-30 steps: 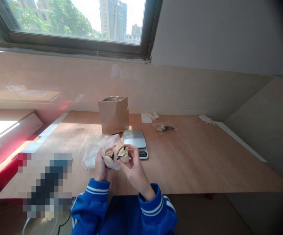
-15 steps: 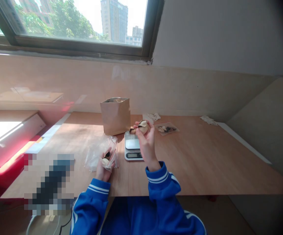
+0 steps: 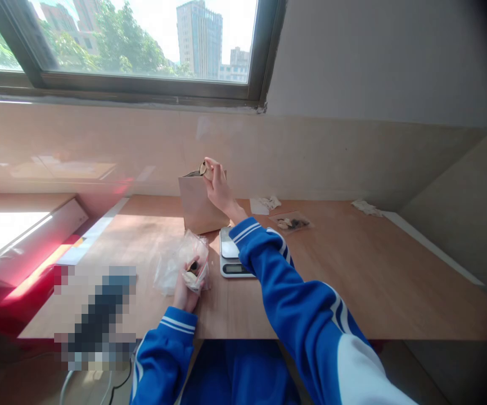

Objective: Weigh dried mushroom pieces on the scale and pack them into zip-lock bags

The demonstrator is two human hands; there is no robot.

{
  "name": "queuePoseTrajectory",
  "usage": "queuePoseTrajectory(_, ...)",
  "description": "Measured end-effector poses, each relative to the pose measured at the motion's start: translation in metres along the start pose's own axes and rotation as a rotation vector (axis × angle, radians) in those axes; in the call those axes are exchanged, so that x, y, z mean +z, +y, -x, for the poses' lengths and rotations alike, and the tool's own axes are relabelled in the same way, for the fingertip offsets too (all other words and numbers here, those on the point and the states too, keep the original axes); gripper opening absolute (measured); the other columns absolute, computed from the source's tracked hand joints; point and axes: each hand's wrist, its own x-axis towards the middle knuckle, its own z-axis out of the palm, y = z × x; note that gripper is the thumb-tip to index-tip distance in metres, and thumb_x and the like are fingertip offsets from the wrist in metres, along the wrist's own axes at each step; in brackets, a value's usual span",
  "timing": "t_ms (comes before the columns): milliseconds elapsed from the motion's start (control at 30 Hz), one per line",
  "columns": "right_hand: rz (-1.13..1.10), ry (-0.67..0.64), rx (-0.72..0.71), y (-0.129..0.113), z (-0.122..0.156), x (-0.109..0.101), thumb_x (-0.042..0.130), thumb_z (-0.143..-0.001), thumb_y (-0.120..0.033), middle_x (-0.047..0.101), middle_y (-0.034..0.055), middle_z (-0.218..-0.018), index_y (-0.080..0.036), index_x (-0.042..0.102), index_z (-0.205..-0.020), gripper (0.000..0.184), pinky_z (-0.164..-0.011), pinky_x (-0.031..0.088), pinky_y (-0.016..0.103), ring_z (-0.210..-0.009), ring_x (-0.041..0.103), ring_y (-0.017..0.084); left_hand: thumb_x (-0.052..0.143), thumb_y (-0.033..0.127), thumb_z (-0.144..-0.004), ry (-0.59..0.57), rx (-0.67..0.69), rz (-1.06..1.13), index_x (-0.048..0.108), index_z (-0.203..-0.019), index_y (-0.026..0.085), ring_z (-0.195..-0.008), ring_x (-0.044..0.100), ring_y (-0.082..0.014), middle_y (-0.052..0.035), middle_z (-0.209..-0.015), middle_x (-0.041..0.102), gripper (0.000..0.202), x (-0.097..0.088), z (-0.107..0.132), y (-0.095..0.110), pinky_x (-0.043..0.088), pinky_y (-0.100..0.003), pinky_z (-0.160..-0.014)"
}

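The right hand (image 3: 215, 179) is at the top of the upright paper bag (image 3: 199, 205), fingertips pinched on a pale piece (image 3: 203, 168) with a dark hollow; whether the fingers hide another cannot be told. The pale piece overlaps the mouth of the paper bag in view, but whether it is directly above the opening or just in front is unclear. The left hand (image 3: 183, 295) is curled, palm up, around a clear bag (image 3: 200, 247) with dark and pale contents (image 3: 192, 274), over the tabletop (image 3: 332, 281) and left of the scale (image 3: 227, 270).

If the pinch loosens short of the mouth, the pale piece could fall onto the tabletop. Knuckles catching the rim could tip the paper bag, which is probably light. The right sleeve (image 3: 264, 253) crosses over the scale; a lowered forearm might press its plate. A slack or tilted left hand could spill the clear bag's contents, if its mouth is unsealed.

Counted: one paper bag, one scale, one flat bag (image 3: 292, 221) whose contents are too small to count, one white card (image 3: 259, 206) and two crumpled bundles (image 3: 366, 208). One pale piece shows in the right hand, at least two pieces in the left.
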Motion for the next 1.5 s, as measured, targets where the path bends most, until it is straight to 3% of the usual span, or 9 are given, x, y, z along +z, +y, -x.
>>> queuePoseTrajectory(200,-0.003,-0.009,0.104,0.005,0.034,0.008,0.037,-0.094,-0.028,0.04,0.0176,-0.138,-0.016,0.025,-0.139,0.048,-0.108,0.034,0.038,-0.131,0.039,0.021,0.044,0.029,-0.09,0.016,-0.013,0.002,0.06,-0.11,0.012,-0.058,0.057,-0.0113,-0.0106,-0.09,0.066,0.03,0.002,0.0,0.001,0.041,-0.019,-0.04)
queuePoseTrajectory(467,0.079,0.253,-0.015,-0.005,-0.046,-0.005,0.026,-0.097,-0.034,0.031,0.0156,-0.144,-0.02,0.011,-0.142,0.05,-0.112,0.028,0.041,-0.137,0.028,0.02,0.044,0.03,-0.09,0.043,-0.023,0.015,0.059,-0.108,0.013,-0.054,0.055,-0.0108,-0.009,-0.085,0.065,0.029,0.003,0.001,0.001,0.043,-0.02,-0.04)
queuePoseTrajectory(567,0.051,0.169,0.011,0.007,-0.06,-0.003,0.031,-0.095,-0.028,0.035,0.0181,-0.14,-0.017,0.014,-0.141,0.05,-0.11,0.029,0.044,-0.134,0.033,0.022,0.045,0.031,-0.089,0.044,-0.022,0.014,0.059,-0.108,0.014,-0.051,0.053,-0.0103,-0.0079,-0.082,0.065,0.029,0.003,0.001,0.001,0.042,-0.02,-0.039)
queuePoseTrajectory(700,0.062,-0.076,0.081,0.018,-0.038,0.005,0.041,-0.088,-0.018,0.044,0.0203,-0.133,-0.01,0.029,-0.134,0.048,-0.109,0.032,0.04,-0.127,0.042,0.022,0.044,0.032,-0.09,0.045,-0.035,-0.002,0.058,-0.105,0.014,-0.05,0.054,-0.011,-0.0081,-0.081,0.065,0.027,0.002,0.001,0.001,0.042,-0.02,-0.04)
queuePoseTrajectory(833,0.075,-0.125,0.115,0.011,-0.015,0.004,0.041,-0.088,-0.019,0.046,0.0181,-0.133,-0.01,0.033,-0.133,0.047,-0.107,0.034,0.037,-0.125,0.044,0.02,0.041,0.032,-0.092,0.062,-0.043,-0.005,0.058,-0.103,0.015,-0.049,0.054,-0.0108,-0.0058,-0.076,0.064,0.026,0.003,0.001,0.001,0.042,-0.02,-0.04)
queuePoseTrajectory(1067,0.062,-0.326,0.067,-0.006,-0.013,-0.013,0.045,-0.08,-0.015,0.054,0.0109,-0.111,-0.011,0.048,-0.125,0.046,-0.096,0.042,0.033,-0.105,0.054,0.02,0.04,0.032,-0.092,0.08,-0.031,0.007,0.059,-0.099,0.014,-0.045,0.049,-0.0098,-0.004,-0.069,0.059,0.027,0.01,0.004,0.003,0.039,-0.02,-0.037)
queuePoseTrajectory(1233,0.114,-0.303,0.049,-0.003,-0.009,-0.014,0.047,-0.079,-0.018,0.042,0.0101,-0.111,-0.016,0.049,-0.126,0.047,-0.096,0.04,0.035,-0.104,0.048,0.021,0.04,0.03,-0.093,0.079,-0.02,0.041,0.059,-0.101,0.014,-0.049,0.052,-0.0098,-0.003,-0.068,0.058,0.026,0.005,0.001,0.001,0.041,-0.019,-0.038)
queuePoseTrajectory(1400,0.156,-0.206,0.085,0.002,-0.007,-0.023,0.047,-0.084,-0.023,0.053,0.006,-0.095,-0.016,0.029,-0.138,0.058,-0.089,0.041,0.038,-0.09,0.05,0.02,0.039,0.03,-0.093,0.083,-0.026,0.046,0.059,-0.103,0.016,-0.052,0.054,-0.0096,-0.0048,-0.077,0.062,0.026,0.002,-0.001,-0.001,0.042,-0.018,-0.039)
queuePoseTrajectory(1500,0.211,-0.259,0.113,0.001,-0.004,-0.027,0.044,-0.089,-0.031,0.059,0.0041,-0.089,-0.02,0.049,-0.12,0.032,-0.086,0.04,0.037,-0.085,0.052,0.02,0.04,0.031,-0.092,0.084,-0.041,0.048,0.06,-0.102,0.015,-0.053,0.054,-0.01,-0.0046,-0.075,0.062,0.027,0.004,-0.001,0.0,0.042,-0.018,-0.039)
